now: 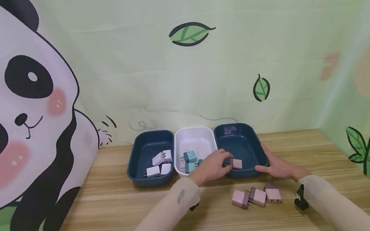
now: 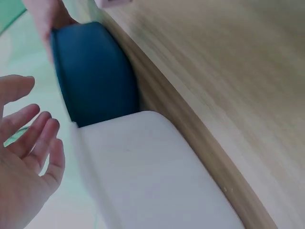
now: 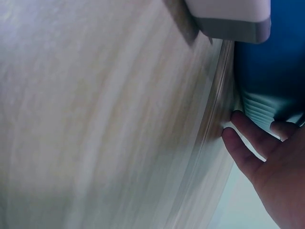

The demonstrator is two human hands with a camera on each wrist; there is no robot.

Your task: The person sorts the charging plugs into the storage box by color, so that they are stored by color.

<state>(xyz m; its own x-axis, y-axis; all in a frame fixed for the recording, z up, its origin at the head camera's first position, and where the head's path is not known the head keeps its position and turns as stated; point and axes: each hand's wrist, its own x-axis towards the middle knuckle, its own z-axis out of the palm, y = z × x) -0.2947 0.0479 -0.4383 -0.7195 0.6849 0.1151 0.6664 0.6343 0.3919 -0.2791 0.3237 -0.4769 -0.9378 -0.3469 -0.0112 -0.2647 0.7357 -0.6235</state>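
Note:
My left hand [image 1: 211, 166] reaches over the front of the right blue tray [image 1: 238, 134]. A pink-and-grey charger plug [image 1: 237, 163] lies by its fingertips. The left wrist view shows that hand [image 2: 28, 167] with spread, relaxed fingers and nothing between them. At the right front corner of the same tray, my right hand [image 1: 278, 164] rests with its thumb at the front and its fingers along the outer side. Its fingers [image 3: 248, 133] look nearly straight beside the tray wall. Several more pink charger plugs [image 1: 258, 196] lie on the table in front.
A white tray [image 1: 193, 134] with teal charger plugs [image 1: 190, 156] stands in the middle, against both blue trays. The left blue tray [image 1: 150, 138] holds several white charger plugs [image 1: 153, 171]. The wooden table [image 1: 114, 219] meets a printed panda backdrop [image 1: 133, 68] behind.

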